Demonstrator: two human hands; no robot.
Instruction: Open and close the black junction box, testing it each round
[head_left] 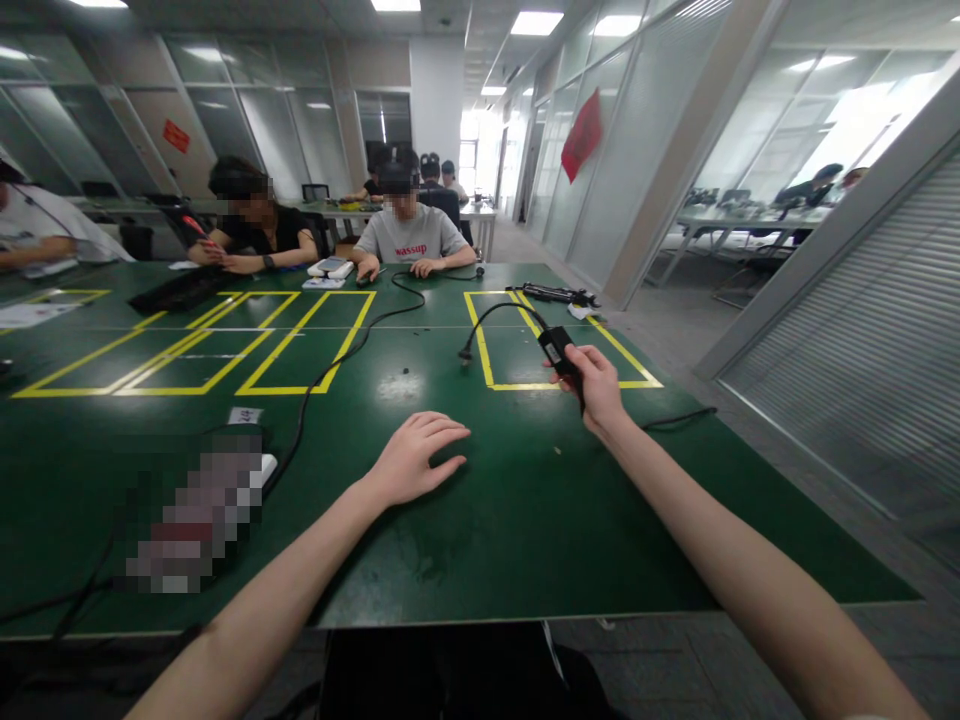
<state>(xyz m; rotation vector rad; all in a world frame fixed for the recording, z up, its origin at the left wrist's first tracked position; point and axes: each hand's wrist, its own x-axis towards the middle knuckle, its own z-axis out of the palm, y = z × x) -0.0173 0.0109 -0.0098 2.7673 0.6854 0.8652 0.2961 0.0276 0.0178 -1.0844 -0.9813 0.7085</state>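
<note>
- Black plastic made up the adapter (pixel 559 350), a small oblong block that sat in the right hand (pixel 596 390) out toward 1 o'clock from the person, over the yellow tape (pixel 517 386) box on the tabletop (pixel 525 520).
- Its fingers (pixel 577 368) were wrapped round the near end of the block, grasping it. I judged that this hold left the far end and its label face free.
- The block's long axis ran from 5 o'clock, inside the grip, to 11 o'clock, with its free end pointing away and a little left.
- From that far end a thin lead (pixel 499 308) arched up and over toward 9 o'clock and dropped to a plug (pixel 465 355) that touched the tabletop just outside the tape line. The arch suggested the block was raised rather than lying flat, though I could not tell for certain.
- A second lead (pixel 679 418) trailed from under the wrist toward 3 o'clock along the tabletop.
- The left hand (pixel 415 460) lay palm down at 12 o'clock, well apart from the adapter, fingers released and spread, grasping nothing; it looked like a prop for the body.
- At 10 o'clock a long black cable (pixel 330 370) snaked back to a white power strip (pixel 266 468).
- Other people (pixel 411 240) sat at the far edge.
</note>
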